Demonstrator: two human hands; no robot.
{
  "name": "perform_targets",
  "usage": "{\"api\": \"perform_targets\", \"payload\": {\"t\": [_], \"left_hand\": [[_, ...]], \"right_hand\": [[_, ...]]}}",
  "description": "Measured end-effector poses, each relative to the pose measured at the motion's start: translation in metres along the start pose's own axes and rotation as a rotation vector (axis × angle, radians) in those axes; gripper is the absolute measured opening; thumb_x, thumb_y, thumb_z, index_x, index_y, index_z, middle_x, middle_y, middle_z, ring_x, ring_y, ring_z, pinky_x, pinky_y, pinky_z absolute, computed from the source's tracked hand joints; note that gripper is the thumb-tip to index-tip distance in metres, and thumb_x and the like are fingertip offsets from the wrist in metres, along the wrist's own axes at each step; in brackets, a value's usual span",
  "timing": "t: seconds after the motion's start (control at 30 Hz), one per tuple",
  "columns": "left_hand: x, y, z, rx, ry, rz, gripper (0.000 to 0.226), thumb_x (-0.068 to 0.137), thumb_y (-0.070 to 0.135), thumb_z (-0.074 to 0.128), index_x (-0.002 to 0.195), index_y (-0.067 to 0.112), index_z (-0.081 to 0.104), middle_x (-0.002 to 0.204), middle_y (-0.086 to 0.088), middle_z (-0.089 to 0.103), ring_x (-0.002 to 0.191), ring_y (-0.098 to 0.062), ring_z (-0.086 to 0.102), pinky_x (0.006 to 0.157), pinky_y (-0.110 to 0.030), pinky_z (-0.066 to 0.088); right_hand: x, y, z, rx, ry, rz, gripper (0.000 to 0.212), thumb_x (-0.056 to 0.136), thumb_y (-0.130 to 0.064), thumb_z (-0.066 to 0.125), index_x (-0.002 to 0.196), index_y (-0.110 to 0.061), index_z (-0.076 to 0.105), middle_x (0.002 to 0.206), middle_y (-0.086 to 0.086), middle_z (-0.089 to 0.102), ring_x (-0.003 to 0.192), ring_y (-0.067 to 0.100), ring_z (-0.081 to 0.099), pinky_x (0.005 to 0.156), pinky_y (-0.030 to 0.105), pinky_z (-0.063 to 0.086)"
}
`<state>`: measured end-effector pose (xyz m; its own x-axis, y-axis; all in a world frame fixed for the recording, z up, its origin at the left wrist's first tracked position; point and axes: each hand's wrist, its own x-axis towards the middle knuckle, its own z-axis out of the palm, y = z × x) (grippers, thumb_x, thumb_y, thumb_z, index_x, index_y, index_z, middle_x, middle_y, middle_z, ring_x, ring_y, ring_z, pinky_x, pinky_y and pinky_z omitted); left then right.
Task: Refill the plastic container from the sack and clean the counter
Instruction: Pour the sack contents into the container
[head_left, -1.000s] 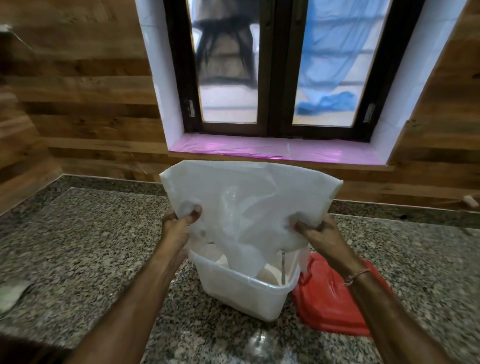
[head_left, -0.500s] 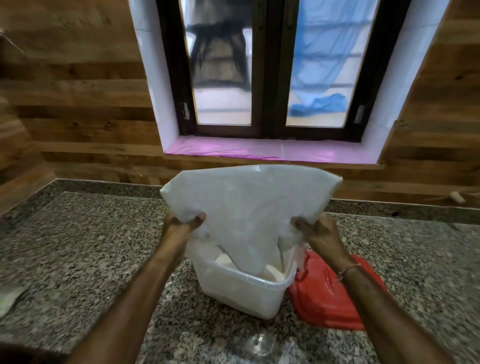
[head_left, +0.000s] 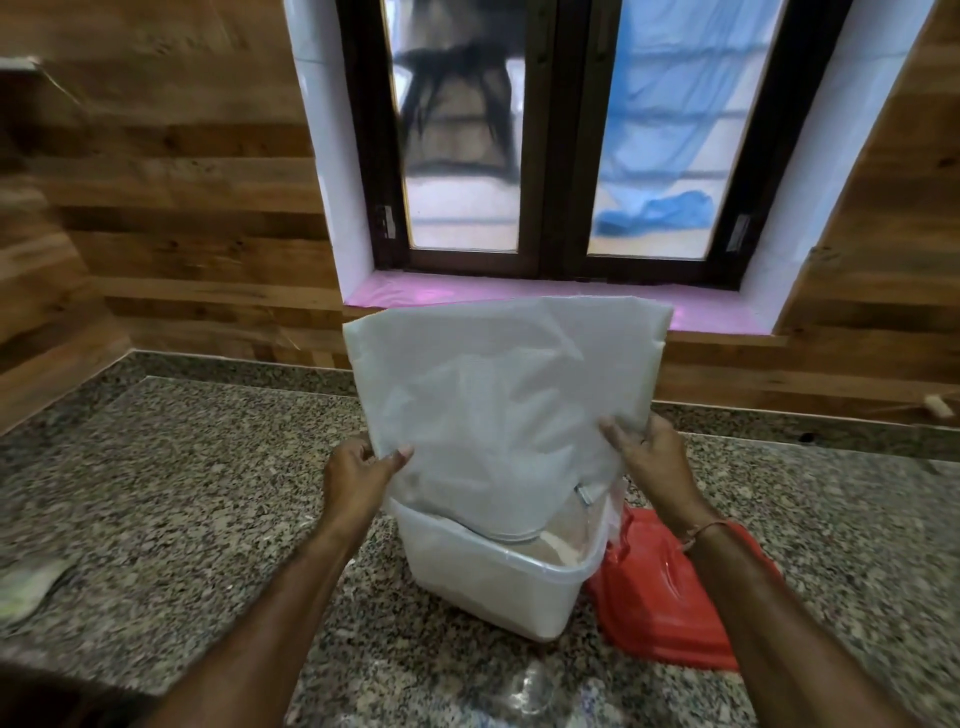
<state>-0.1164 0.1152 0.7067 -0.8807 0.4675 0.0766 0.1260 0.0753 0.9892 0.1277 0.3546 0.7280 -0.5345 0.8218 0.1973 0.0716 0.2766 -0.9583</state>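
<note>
A white woven sack hangs upside down over a clear plastic container on the granite counter. The sack's mouth dips into the container, which holds pale flour-like powder. My left hand grips the sack's left edge. My right hand grips its right edge. The sack looks flat and nearly slack. The powder under the sack's mouth is hidden.
A red lid lies on the counter right of the container, touching it. A pale cloth lies at the far left edge. Wood-panelled walls and a window with a pink sill close the back.
Both hands have lifted the sack a little higher and held it flatter over the container. The container and red lid have stayed put.
</note>
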Motion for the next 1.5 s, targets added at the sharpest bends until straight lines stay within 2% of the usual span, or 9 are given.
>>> {"api": "perform_targets", "payload": {"t": [0.1, 0.33, 0.53, 0.67, 0.83, 0.97, 1.07, 1.33, 1.5], "left_hand": [[0.002, 0.014, 0.005, -0.131, 0.009, 0.012, 0.016, 0.088, 0.01, 0.079, 0.104, 0.01, 0.077, 0.098, -0.005, 0.081, 0.086, -0.022, 0.079, 0.068, -0.036, 0.064], [0.015, 0.02, 0.011, -0.09, 0.064, 0.059, 0.016, 0.088, 0.006, 0.078, 0.1, 0.016, 0.075, 0.091, 0.003, 0.079, 0.084, -0.016, 0.076, 0.066, -0.027, 0.06], [0.02, 0.01, 0.014, -0.024, 0.102, 0.019, 0.014, 0.089, 0.016, 0.079, 0.097, 0.012, 0.067, 0.095, -0.01, 0.076, 0.084, -0.029, 0.074, 0.07, -0.044, 0.064], [0.019, 0.003, 0.009, -0.074, 0.075, 0.002, 0.015, 0.092, 0.015, 0.075, 0.105, 0.012, 0.068, 0.098, -0.011, 0.077, 0.089, -0.034, 0.076, 0.075, -0.054, 0.065], [0.017, 0.005, 0.006, 0.013, 0.057, 0.03, 0.014, 0.094, 0.026, 0.074, 0.101, 0.016, 0.066, 0.095, -0.01, 0.076, 0.086, -0.033, 0.075, 0.073, -0.056, 0.064], [0.02, 0.011, 0.01, 0.051, 0.067, 0.059, 0.017, 0.095, 0.027, 0.073, 0.106, 0.016, 0.067, 0.095, -0.005, 0.075, 0.084, -0.026, 0.075, 0.066, -0.045, 0.065], [0.025, 0.014, 0.012, 0.008, 0.016, 0.051, 0.02, 0.097, 0.026, 0.071, 0.113, 0.015, 0.067, 0.098, -0.005, 0.076, 0.081, -0.023, 0.075, 0.055, -0.03, 0.058], [0.065, 0.031, 0.024, -0.316, -0.197, -0.306, 0.025, 0.095, 0.008, 0.07, 0.119, 0.013, 0.063, 0.107, -0.013, 0.075, 0.1, -0.032, 0.073, 0.073, -0.039, 0.064], [0.105, 0.034, -0.006, -0.426, -0.337, -0.34, 0.048, 0.088, -0.013, 0.068, 0.131, 0.004, 0.055, 0.106, -0.013, 0.072, 0.087, -0.026, 0.071, 0.067, -0.036, 0.064]], "right_hand": [[-0.011, 0.007, -0.005, -0.03, -0.178, 0.065, 0.035, 0.082, -0.021, 0.084, 0.114, -0.012, 0.072, 0.109, 0.002, 0.078, 0.101, 0.021, 0.074, 0.086, 0.033, 0.061], [0.007, -0.01, -0.013, -0.234, 0.095, -0.102, 0.009, 0.078, -0.024, 0.078, 0.08, -0.015, 0.076, 0.085, 0.009, 0.078, 0.083, 0.03, 0.075, 0.07, 0.048, 0.061], [0.011, -0.004, -0.011, -0.21, 0.121, -0.13, 0.024, 0.088, -0.02, 0.075, 0.111, -0.027, 0.073, 0.1, -0.006, 0.078, 0.094, 0.02, 0.074, 0.078, 0.043, 0.062], [0.0, 0.009, 0.006, -0.178, -0.103, -0.015, 0.034, 0.088, -0.01, 0.077, 0.121, -0.012, 0.07, 0.109, 0.001, 0.078, 0.097, 0.019, 0.075, 0.072, 0.029, 0.061], [-0.002, 0.01, 0.004, 0.043, 0.069, -0.036, 0.023, 0.095, -0.009, 0.07, 0.116, -0.017, 0.068, 0.107, 0.005, 0.078, 0.094, 0.022, 0.076, 0.08, 0.044, 0.064], [-0.007, 0.008, 0.005, -0.024, -0.13, -0.014, 0.033, 0.092, -0.01, 0.075, 0.124, -0.008, 0.067, 0.111, 0.007, 0.079, 0.096, 0.025, 0.078, 0.08, 0.051, 0.064], [-0.006, 0.011, 0.004, -0.126, -0.07, -0.027, 0.021, 0.093, -0.013, 0.073, 0.114, -0.013, 0.075, 0.105, 0.001, 0.081, 0.095, 0.019, 0.078, 0.083, 0.045, 0.064], [0.034, -0.02, 0.012, 0.002, 0.117, 0.131, 0.019, 0.102, -0.012, 0.059, 0.116, -0.002, 0.068, 0.097, 0.014, 0.076, 0.078, 0.026, 0.073, 0.06, 0.032, 0.057], [0.07, -0.058, 0.044, 0.081, 0.186, 0.267, 0.012, 0.103, -0.005, 0.054, 0.1, 0.001, 0.064, 0.061, -0.001, 0.067, 0.053, 0.011, 0.058, 0.044, 0.018, 0.046]]}}
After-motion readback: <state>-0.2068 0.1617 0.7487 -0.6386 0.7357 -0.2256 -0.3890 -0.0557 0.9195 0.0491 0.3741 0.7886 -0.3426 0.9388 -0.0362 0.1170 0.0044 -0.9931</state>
